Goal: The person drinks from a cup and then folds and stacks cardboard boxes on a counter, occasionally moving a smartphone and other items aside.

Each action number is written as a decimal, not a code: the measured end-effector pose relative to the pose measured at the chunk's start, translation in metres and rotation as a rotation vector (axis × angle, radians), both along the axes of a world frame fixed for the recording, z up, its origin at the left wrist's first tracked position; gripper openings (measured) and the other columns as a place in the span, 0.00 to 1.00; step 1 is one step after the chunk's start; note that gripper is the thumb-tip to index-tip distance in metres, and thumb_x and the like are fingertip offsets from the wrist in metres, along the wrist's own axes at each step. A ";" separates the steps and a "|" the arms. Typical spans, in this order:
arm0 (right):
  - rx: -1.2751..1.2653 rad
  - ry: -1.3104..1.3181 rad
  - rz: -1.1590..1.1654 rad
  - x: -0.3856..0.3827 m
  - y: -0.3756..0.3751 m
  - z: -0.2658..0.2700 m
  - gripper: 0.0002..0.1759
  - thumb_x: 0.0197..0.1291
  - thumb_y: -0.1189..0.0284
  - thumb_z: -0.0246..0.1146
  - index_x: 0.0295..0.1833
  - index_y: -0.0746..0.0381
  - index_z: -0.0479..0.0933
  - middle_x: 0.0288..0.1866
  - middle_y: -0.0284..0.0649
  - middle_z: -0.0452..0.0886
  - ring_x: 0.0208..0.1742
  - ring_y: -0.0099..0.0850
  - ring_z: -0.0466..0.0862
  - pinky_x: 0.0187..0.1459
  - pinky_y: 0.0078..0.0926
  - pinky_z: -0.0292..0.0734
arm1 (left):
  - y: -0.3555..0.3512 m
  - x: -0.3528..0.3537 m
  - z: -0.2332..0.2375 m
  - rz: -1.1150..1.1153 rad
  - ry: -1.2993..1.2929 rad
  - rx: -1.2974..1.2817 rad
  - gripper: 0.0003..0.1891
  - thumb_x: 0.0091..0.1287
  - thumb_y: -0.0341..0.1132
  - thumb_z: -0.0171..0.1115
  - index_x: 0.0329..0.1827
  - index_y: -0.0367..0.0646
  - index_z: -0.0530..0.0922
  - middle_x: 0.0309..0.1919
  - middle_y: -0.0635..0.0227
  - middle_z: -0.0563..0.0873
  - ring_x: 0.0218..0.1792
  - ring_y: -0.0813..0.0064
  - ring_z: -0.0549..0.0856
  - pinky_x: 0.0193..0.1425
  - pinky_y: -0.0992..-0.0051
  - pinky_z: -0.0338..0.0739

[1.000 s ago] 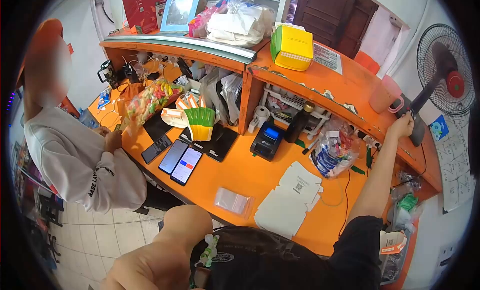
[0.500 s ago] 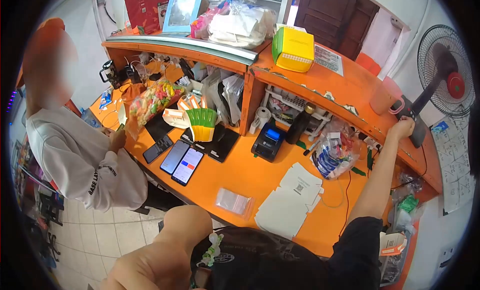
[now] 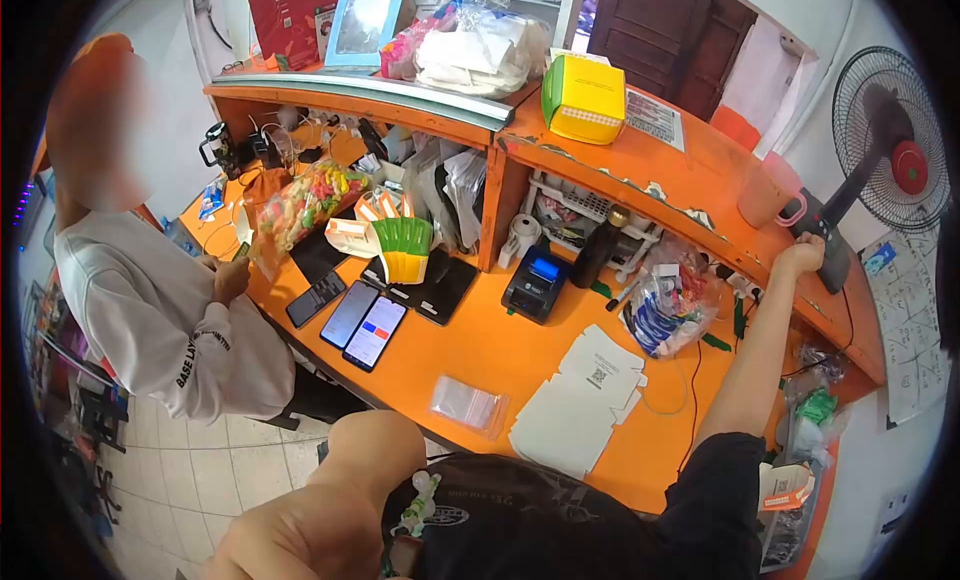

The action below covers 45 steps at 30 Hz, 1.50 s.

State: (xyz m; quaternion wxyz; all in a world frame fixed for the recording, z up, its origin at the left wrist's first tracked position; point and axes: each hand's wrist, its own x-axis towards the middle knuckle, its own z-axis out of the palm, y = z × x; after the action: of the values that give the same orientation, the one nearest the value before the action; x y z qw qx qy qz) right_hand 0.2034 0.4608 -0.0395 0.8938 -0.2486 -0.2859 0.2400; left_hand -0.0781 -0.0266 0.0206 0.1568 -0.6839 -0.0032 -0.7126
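Observation:
My right hand is at the end of my outstretched right arm, on the upper shelf beside the black fan base. Its fingers are curled together; what they hold, if anything, is hidden. Just above it is the handle of a pink mug. Close to the camera at the lower left, my left arm is bent, and the skin of my left hand runs to the bottom edge with its fingers hidden. A string of green and white beads lies beside it, over the black shirt.
A person in a light sweatshirt stands at the left. On the orange desk are phones, a card printer-like device, a flat white carton and a plastic bag. A yellow-green box sits on the shelf.
The other person's hands have shifted slightly near their waist. The beads hang a little differently. My right hand stays by the fan base and mug.

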 end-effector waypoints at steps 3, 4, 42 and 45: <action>0.061 -0.027 -0.005 0.009 0.012 -0.009 0.09 0.43 0.82 0.41 0.16 0.60 0.55 0.16 0.32 0.58 0.18 0.23 0.59 0.21 0.19 0.52 | 0.015 0.008 -0.005 0.045 -0.138 0.292 0.21 0.57 0.22 0.44 0.54 0.46 0.71 0.16 0.70 0.67 0.09 0.83 0.66 0.11 0.85 0.66; 0.068 -0.026 0.002 0.010 0.015 -0.009 0.09 0.43 0.82 0.41 0.16 0.60 0.56 0.16 0.32 0.58 0.18 0.23 0.59 0.21 0.19 0.52 | 0.011 0.005 -0.005 0.044 -0.137 0.294 0.21 0.57 0.22 0.44 0.54 0.46 0.71 0.16 0.70 0.67 0.09 0.83 0.66 0.11 0.85 0.66; -0.400 -0.341 -0.421 -0.001 -0.006 -0.003 0.14 0.45 0.83 0.45 0.42 0.67 0.61 0.36 0.41 0.65 0.34 0.28 0.67 0.39 0.20 0.63 | -0.005 -0.013 -0.001 0.046 0.102 -0.008 0.22 0.58 0.22 0.42 0.56 0.49 0.70 0.16 0.69 0.67 0.10 0.82 0.66 0.12 0.85 0.66; -0.354 -0.343 -0.417 0.001 0.001 -0.005 0.13 0.45 0.83 0.46 0.41 0.66 0.63 0.37 0.41 0.66 0.35 0.29 0.68 0.40 0.22 0.64 | 0.000 -0.011 -0.003 0.087 0.082 0.084 0.23 0.58 0.22 0.41 0.56 0.51 0.70 0.16 0.69 0.68 0.10 0.82 0.65 0.12 0.85 0.67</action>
State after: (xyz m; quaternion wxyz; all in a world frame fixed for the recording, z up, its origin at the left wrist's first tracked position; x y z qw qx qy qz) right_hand 0.2046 0.4615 -0.0447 0.8055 -0.4901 -0.3289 0.0522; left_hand -0.0892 -0.0262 0.0171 0.2162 -0.7044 0.0035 -0.6761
